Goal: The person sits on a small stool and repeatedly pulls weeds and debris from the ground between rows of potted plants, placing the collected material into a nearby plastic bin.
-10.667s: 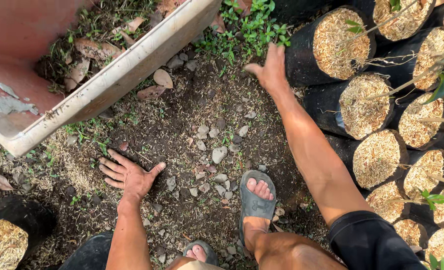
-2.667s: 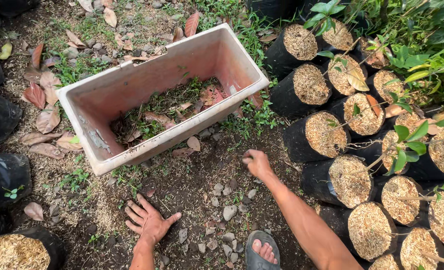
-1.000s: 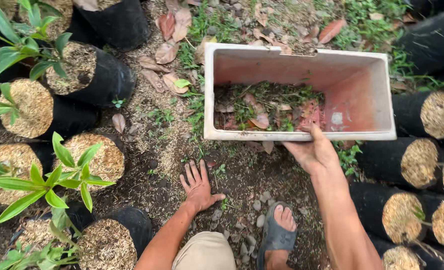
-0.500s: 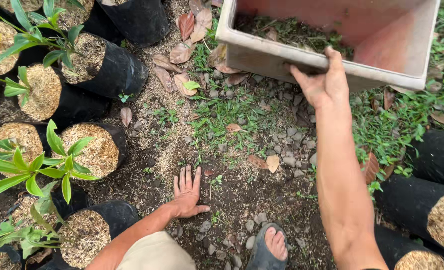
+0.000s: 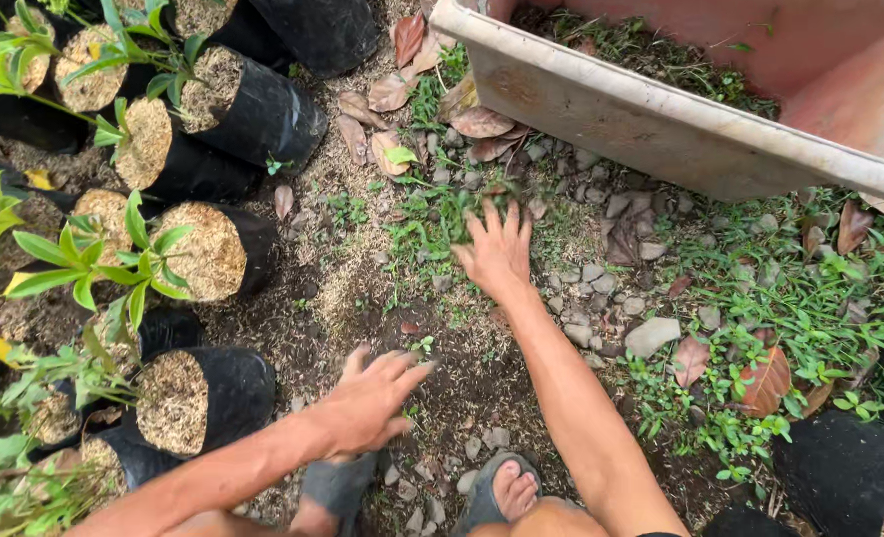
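We look down from head height at bare ground (image 5: 482, 388) of dark soil, small stones and scattered weeds. Our right hand (image 5: 495, 254) reaches forward with the fingers spread wide and pressed down onto a small clump of green weeds (image 5: 442, 214); the fingertips sit in the leaves, but we cannot tell whether any stem is gripped. Our left hand (image 5: 372, 398) lies nearer to us, open, palm down, fingers loosely apart, flat on the soil and holding nothing. Just below it, our two feet in grey sandals (image 5: 507, 487) stand on the dirt.

At the top right stands a long, pale, rectangular plastic tub (image 5: 641, 124), tilted across the corner. Its outer wall is dirty off-white and plain, and the inside looks pinkish, with loose green cuttings and brown leaves lying in the bottom. It is well apart from both hands, beyond the weeds.

Down the left side, black plastic grow bags (image 5: 263, 114) stand packed together, each topped with pale straw-coloured husk. Several hold young seedlings (image 5: 94, 268) with narrow bright green leaves. More black bags show at the bottom right corner (image 5: 845, 472).

Dry brown leaves (image 5: 482, 121) lie beside the tub's near wall and among the low green ground cover (image 5: 760, 298) on the right. A pale flat stone (image 5: 651, 336) rests just right of our right forearm.
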`<state>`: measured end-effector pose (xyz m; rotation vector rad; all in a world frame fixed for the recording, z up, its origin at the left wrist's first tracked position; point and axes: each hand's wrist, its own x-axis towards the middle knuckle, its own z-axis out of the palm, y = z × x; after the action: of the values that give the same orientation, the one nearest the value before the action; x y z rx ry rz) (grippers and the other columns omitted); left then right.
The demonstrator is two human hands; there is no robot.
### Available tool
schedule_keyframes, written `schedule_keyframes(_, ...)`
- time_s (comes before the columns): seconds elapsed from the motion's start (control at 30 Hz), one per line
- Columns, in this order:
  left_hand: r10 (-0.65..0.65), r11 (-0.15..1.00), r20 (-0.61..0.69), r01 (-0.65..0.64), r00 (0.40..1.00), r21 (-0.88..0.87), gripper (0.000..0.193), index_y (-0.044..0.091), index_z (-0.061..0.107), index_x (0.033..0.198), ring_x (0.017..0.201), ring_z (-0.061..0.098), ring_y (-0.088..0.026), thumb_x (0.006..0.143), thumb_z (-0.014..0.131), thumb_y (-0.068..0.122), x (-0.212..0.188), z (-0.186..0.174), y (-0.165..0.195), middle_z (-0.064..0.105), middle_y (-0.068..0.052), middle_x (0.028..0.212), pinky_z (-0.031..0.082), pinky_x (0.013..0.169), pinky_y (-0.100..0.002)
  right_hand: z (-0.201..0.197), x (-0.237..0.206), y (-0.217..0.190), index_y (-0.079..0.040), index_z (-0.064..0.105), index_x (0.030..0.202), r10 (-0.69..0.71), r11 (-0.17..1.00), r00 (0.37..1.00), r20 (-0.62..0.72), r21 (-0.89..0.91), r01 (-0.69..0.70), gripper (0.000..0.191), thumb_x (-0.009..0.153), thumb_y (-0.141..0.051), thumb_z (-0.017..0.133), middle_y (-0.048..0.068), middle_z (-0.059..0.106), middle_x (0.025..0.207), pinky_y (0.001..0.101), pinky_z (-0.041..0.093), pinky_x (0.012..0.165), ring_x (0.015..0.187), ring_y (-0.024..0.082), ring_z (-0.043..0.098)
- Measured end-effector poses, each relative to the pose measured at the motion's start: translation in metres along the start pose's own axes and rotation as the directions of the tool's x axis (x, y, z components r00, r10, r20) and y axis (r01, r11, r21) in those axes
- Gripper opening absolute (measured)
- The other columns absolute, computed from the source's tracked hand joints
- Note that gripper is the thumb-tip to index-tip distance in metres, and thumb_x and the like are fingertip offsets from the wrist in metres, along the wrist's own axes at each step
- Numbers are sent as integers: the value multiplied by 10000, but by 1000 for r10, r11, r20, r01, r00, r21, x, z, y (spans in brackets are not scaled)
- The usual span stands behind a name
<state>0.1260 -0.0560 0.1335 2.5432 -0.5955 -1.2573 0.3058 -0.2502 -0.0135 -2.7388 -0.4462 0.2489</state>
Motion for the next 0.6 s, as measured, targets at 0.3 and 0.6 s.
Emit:
schedule_keyframes(0.3,39,999,-313,-38,949,11,685,82,450,1457,1426,376,-363,879,724,326,118,-29,41,431,-199,1506,272,1140,-580,5,-67,63,-88,690,1110,-47,997,999,22,66,46,239,885,-167,704,102,639,1217,448,517,970,1199,324,579)
schedule_keyframes(0.6,-12,996,-676,-48,737,-70,770,-57,427,1471,1396,407,-418,936,669,441,237,-78,-59,467,-281,1466,290,1150,-581,-39,-153,130,-12,623,1278,416,909,892,-178,113,-402,523,929,-398,671,281,561,1359,527,400,1121,1317,412,522)
